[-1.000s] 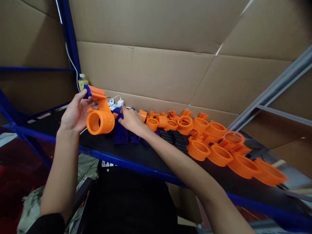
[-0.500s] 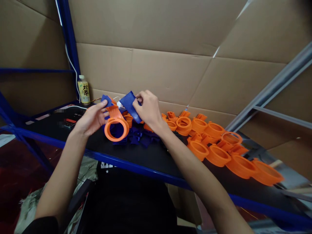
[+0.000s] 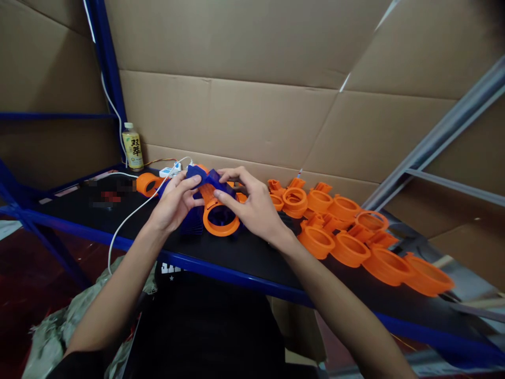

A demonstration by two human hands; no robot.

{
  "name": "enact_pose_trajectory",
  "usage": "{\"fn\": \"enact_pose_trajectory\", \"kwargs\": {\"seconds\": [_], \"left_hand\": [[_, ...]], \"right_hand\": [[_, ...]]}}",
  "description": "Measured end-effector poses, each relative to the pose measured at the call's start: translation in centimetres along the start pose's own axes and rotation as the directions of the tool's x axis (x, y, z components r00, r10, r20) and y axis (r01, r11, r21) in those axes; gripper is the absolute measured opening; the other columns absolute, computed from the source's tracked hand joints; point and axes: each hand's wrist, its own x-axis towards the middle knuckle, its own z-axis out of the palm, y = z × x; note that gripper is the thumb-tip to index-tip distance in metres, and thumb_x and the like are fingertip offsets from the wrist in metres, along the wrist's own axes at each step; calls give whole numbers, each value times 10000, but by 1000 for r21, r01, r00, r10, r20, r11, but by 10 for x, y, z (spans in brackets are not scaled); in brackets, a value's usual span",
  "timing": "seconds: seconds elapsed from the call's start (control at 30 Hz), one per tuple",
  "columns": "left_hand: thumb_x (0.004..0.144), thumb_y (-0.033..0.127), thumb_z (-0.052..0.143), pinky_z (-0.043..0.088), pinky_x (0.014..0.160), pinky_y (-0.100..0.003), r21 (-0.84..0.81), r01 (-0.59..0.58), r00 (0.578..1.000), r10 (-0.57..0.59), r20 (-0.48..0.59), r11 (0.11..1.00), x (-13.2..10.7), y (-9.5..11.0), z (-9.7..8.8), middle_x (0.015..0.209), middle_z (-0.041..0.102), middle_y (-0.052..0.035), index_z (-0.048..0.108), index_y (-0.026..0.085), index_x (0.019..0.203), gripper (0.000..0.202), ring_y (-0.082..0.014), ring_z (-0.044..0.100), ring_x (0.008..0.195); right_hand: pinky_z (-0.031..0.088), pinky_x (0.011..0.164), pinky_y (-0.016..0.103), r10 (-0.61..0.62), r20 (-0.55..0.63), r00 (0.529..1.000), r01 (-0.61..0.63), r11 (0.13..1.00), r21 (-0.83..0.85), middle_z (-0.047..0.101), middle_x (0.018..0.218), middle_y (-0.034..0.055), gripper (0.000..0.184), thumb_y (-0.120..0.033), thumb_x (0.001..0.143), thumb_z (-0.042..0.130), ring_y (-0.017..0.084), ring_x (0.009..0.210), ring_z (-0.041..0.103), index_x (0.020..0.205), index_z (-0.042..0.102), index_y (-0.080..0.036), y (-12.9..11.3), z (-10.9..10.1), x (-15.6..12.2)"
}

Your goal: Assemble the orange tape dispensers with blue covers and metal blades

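My left hand [image 3: 173, 204] is closed on an orange ring-shaped tape dispenser body [image 3: 221, 230], its thumb on a blue plastic piece [image 3: 194, 172] at the upper end. The ring hangs downward, facing me. From the other side my right hand [image 3: 255, 205] pinches a bent blue plastic plate [image 3: 213, 178] between thumb and fingers. That plate lies against the orange body's upper part; whether it is seated there I cannot tell. Fingers hide part of the joint. Below the hands, a stack of blue plates [image 3: 192, 223] lies on the black tabletop [image 3: 244, 258].
Rows of orange dispenser bodies [image 3: 351, 250] cover the right side. Another orange ring [image 3: 147, 184] lies at the left, near a white power strip [image 3: 171, 171]. A white cable [image 3: 126, 218] droops over the table edge by my left forearm. A yellow-labelled bottle [image 3: 132, 148] stands in the back corner.
My hands have come together. The orange body has moved right, and the blue plate in my right hand has come down against it. The white cable now hangs across the table's front edge.
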Motion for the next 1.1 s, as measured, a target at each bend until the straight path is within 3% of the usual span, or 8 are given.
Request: {"fn": "enact_pose_trajectory", "kwargs": {"seconds": [0.27,0.4,0.53,0.73,1.1], "left_hand": [[750,320,834,593,836,-351,152,-111,993,105,46,982,-4,-13,2,1102,694,-52,595,223,1099,434,-205,698,962],[710,290,877,546,946,-345,196,-174,981,153,117,965,-10,-18,9,1127,672,-41,593,242,1146,523,-206,670,1032],[686,265,890,556,915,-332,184,-169,964,123,236,968,-19,-20,18,1168,642,-44,574,270,1190,595,-213,660,1046],[639,311,910,560,935,-406,207,-205,937,130,325,957,-26,-27,26,1177,633,-67,580,295,1221,669,-267,643,1078],[578,190,936,497,951,-323,128,-200,896,129,424,971,-28,-40,26,1125,611,-38,607,287,1223,730,-231,604,1094]], "right_hand": [[479,1096,429,82,-11,997,-79,985,154,624,1339,76,266,-381,857,756,228,1269,587,1029,608,-243,-1,-5,-13],[518,1028,372,197,-58,979,-166,926,339,651,1212,57,364,-442,785,817,209,1183,614,1003,602,-247,0,-4,-22],[552,911,308,353,-147,924,-235,827,512,665,1034,28,371,-447,750,845,175,997,645,962,613,-251,4,-3,-34],[543,726,272,455,-87,886,-318,733,601,639,919,8,351,-397,707,877,161,817,615,909,628,-256,2,-11,-51],[465,702,208,520,6,854,-345,558,755,603,863,-24,273,-292,700,912,102,758,538,824,675,-237,1,-16,-72]]}}
